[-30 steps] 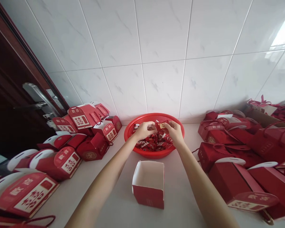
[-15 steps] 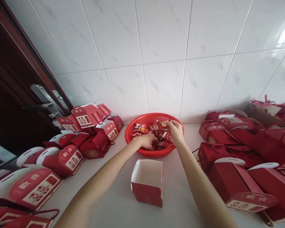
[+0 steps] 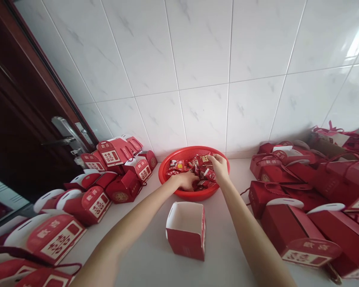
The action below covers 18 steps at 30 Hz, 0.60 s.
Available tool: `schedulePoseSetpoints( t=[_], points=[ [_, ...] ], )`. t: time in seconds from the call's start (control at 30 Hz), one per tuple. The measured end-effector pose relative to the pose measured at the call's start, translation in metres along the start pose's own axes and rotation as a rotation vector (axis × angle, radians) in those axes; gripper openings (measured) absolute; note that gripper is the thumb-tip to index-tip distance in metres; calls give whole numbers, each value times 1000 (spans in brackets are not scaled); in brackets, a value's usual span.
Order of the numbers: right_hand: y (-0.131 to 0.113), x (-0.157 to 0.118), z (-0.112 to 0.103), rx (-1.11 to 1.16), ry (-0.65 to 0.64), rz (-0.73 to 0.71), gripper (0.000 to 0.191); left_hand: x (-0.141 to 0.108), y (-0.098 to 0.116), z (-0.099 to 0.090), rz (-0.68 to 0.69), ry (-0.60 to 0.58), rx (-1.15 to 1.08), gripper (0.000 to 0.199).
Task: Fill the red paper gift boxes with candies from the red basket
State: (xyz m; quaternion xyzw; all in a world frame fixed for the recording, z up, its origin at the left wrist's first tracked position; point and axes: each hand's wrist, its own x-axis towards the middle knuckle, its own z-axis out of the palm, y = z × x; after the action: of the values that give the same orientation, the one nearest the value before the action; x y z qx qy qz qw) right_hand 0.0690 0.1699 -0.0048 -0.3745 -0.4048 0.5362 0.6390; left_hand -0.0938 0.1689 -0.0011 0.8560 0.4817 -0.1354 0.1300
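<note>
A red plastic basket [image 3: 194, 196] with a perforated wall holds several red wrapped candies [image 3: 177, 164]. My left hand [image 3: 187, 180] reaches over the near rim into it, fingers curled down among the wrappers; what the fingertips hold, if anything, is hidden. At the basket's right side, my right hand [image 3: 220, 166] pinches the edge of a red candy packet [image 3: 202, 159] with gold print. Between my forearms stands a red carton box [image 3: 185, 241] with its top open, a white inside and no candy visible in it.
Several folded red gift boxes with white labels [image 3: 97, 205] are grouped on the left, near a dark door with a metal handle [image 3: 66, 133]. More red boxes [image 3: 296, 227] crowd the right side. A white tiled wall [image 3: 203, 115] rises behind the basket.
The view has shifted slightly, so the boxes on the left appear further right. Both hands stay in the basket, with only small finger movements among the candies.
</note>
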Motion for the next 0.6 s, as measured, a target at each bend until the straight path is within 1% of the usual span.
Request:
schedulePoseSetpoints(
  t=[0.13,0.23,0.47,0.6],
  points=[
    [1,0,0,12,-15,-5,29,0,1,-1,3,-24,16,29],
    [2,0,0,19,-22,-8,29,-1,2,-2,3,-40,15,26],
    [4,2,0,38,-31,4,28,0,0,-2,-14,-25,-30,27],
    [3,2,2,51,-28,8,26,3,-2,-1,-33,-1,-68,34]
  ],
)
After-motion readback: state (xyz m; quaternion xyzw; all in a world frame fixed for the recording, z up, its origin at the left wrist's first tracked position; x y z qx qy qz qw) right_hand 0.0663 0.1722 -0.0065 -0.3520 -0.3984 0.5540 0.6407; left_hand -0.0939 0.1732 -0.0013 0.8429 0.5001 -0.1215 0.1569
